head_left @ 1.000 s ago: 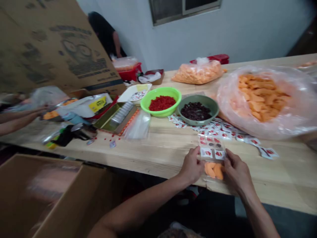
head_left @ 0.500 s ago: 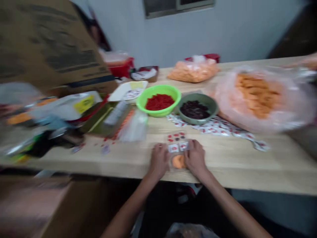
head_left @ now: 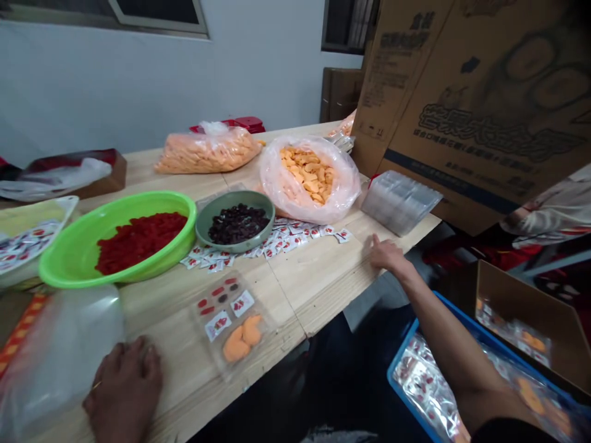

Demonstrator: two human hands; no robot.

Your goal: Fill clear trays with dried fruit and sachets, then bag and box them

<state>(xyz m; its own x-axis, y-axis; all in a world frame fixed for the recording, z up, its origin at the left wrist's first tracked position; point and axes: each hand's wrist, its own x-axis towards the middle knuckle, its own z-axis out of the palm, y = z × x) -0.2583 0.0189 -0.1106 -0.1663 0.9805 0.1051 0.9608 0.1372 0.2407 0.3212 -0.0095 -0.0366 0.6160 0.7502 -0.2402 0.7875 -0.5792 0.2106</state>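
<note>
A clear plastic tray (head_left: 235,329) lies on the wooden table between my hands, touched by neither. In it are red and dark pieces, two small white printed sachets (head_left: 242,303) and orange pieces (head_left: 243,338). My left hand (head_left: 124,387), with a ring on one finger, rests on the table left of the tray, loosely curled with nothing visible in it. Beside it lie clear plastic bags (head_left: 69,351). My right hand (head_left: 385,253) reaches to the table's right end, index finger extended, just short of a stack of clear plastic trays (head_left: 401,200).
A green basin (head_left: 69,249) holds red pieces; a grey-green bowl (head_left: 265,231) holds dark ones. Loose sachets (head_left: 295,239) lie around it. Behind are bags of orange pieces (head_left: 210,151). A large cardboard box (head_left: 401,92) stands right; below is a blue crate (head_left: 399,363) with filled packs.
Both hands have let go of the filled tray. My right hand has moved right towards the stacked trays, my left hand to the left. The view has turned right.
</note>
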